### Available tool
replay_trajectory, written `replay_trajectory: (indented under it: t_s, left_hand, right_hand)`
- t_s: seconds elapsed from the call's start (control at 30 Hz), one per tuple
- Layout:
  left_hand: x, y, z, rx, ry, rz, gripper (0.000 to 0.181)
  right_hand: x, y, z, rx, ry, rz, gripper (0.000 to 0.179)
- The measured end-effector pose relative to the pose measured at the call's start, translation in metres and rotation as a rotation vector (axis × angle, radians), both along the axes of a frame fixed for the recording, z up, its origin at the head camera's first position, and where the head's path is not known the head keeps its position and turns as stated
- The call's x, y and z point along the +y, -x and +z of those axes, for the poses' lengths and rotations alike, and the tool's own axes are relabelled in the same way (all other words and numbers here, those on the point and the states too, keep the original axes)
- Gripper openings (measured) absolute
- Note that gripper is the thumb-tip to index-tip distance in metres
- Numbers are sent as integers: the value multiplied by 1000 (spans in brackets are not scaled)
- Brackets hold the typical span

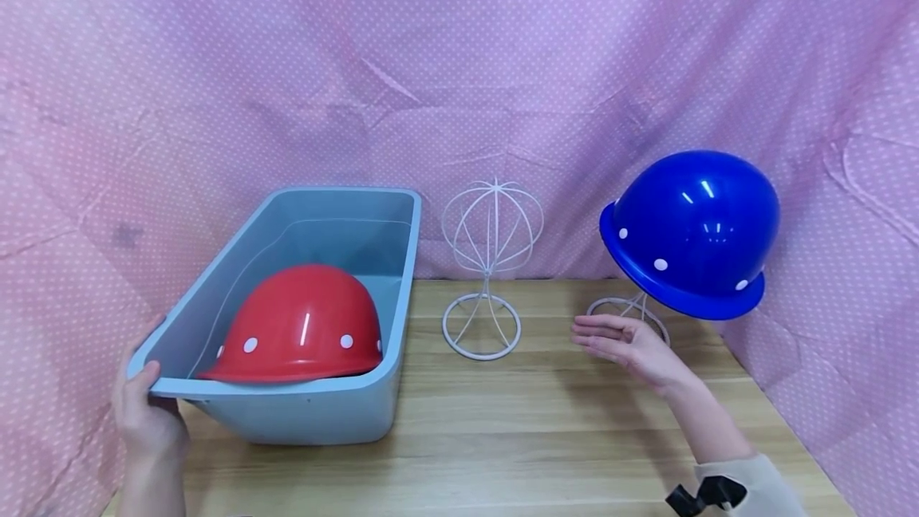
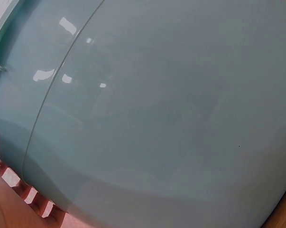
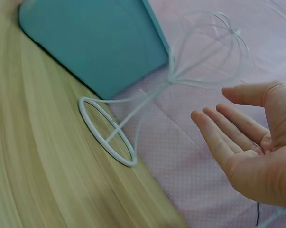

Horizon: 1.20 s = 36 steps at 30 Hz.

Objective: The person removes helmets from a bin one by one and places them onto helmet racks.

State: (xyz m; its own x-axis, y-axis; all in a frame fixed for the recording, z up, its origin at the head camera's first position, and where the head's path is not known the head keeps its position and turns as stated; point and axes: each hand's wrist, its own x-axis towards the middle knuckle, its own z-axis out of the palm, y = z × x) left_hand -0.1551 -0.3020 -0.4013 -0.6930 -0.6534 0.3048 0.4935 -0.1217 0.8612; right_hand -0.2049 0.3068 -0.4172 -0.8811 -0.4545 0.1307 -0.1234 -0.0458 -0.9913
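My left hand (image 1: 152,413) grips the near left corner of a blue-grey plastic bin (image 1: 398,389), thumb over the rim. In the left wrist view the bin's outer wall (image 2: 157,104) fills most of the picture, with fingers (image 2: 14,204) at its lower left. Inside the bin sits a red hard hat (image 1: 305,325) with white dots. On the right, a blue hard hat (image 1: 696,230) rests tilted on a white wire stand (image 1: 664,332). Below its brim my right hand (image 1: 632,348) is in the air, fingers extended and holding nothing.
A bare white wire stand (image 1: 481,356) with a round cage top stands between the bin and the blue hat. Everything sits on a wood-grain table (image 1: 488,437). Pink dotted cloth (image 1: 459,46) hangs behind and along both sides.
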Motion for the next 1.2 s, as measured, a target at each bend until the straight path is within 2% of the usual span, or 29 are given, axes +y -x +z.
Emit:
replay_trajectory:
  t_s: [0.1, 0.2, 0.4, 0.47, 0.57, 0.7, 0.87, 1.07, 1.2]
  left_hand:
    - [0, -1, -1, -20, 5, 6, 59]
    - [1, -2, -1, -10, -12, 6, 59]
    - [-2, -1, 0, 25, -22, 0, 58]
    - [-3, 0, -1, 43, -23, -9, 57]
    - [-3, 0, -2, 45, -17, -23, 57]
    - [-1, 0, -2, 5, 4, -13, 57]
    - [0, -1, -2, -23, 8, -3, 58]
    - [0, -1, -1, -25, 6, 4, 58]
    - [-1, -1, 1, -39, 11, 12, 57]
  right_hand:
    - [-11, 0, 0, 44, -144, -58, 49]
    - [-23, 0, 1, 119, -262, -100, 44]
    - [-60, -8, 8, 375, -545, -208, 30]
    - [-72, -11, 11, 449, -602, -226, 30]
    - [-86, -14, 17, 525, -612, -224, 31]
    - [-101, -15, 22, 556, -574, -200, 32]
    - [-116, -14, 25, 545, -523, -158, 32]
    - [-133, -16, 22, 500, -457, -98, 32]
    - [-142, -16, 24, 491, -444, -90, 33]
